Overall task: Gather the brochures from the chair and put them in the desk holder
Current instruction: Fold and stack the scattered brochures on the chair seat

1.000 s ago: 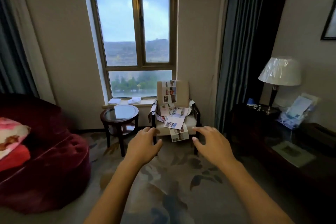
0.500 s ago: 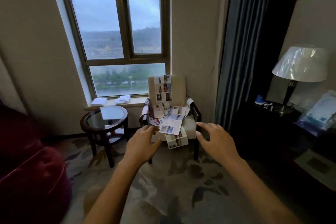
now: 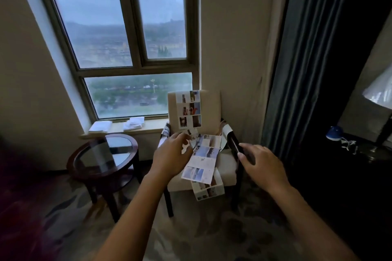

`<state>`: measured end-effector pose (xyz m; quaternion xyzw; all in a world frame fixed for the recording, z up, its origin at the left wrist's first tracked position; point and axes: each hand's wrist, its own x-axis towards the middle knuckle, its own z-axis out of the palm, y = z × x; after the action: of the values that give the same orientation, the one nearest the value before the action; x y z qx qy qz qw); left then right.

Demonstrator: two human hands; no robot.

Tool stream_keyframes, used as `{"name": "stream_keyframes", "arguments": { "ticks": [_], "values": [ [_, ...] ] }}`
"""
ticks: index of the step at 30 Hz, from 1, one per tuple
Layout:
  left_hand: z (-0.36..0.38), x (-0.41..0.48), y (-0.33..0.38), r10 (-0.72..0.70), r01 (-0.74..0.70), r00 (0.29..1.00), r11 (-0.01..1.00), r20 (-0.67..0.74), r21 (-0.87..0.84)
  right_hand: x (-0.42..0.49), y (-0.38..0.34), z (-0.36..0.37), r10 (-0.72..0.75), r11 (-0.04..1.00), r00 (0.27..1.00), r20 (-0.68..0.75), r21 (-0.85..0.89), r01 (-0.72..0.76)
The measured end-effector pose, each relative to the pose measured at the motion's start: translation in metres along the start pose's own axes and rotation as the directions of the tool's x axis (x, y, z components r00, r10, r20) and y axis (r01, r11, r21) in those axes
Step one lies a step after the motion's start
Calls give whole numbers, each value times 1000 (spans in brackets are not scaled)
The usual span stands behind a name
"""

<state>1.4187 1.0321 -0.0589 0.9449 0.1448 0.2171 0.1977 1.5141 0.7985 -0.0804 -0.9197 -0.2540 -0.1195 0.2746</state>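
Brochures (image 3: 203, 161) sprawl over the chair (image 3: 212, 108). Our left hand (image 3: 171, 157) hovers over them, fingers loosely curved and empty. Our right hand (image 3: 263, 165) is spread above the armrest (image 3: 233, 144). A table (image 3: 101, 154) crowds the left and a curtain (image 3: 297, 70) the right.

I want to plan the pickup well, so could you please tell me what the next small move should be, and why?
Probably close the left hand on the brochures nearest it. Both hands look empty, the sheets lie loose across the chair, and the right hand hangs farther off, over the armrest.
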Motion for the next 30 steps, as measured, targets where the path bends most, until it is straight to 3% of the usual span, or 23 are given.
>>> {"name": "stream_keyframes", "arguments": {
  "ticks": [9, 19, 30],
  "values": [
    [65, 159, -92, -33, 32, 999, 999, 13, 44, 158, 16, 99, -19, 999, 1000, 23, 35, 18],
    [130, 361, -184, -22, 23, 995, 1000, 96, -9, 342, 33, 202, 93, 995, 995, 39, 17, -93],
    [238, 470, -218, -72, 72, 967, 997, 246, 7, 461, 99, 289, 137, 990, 984, 116, 25, -141]
  ]
}}
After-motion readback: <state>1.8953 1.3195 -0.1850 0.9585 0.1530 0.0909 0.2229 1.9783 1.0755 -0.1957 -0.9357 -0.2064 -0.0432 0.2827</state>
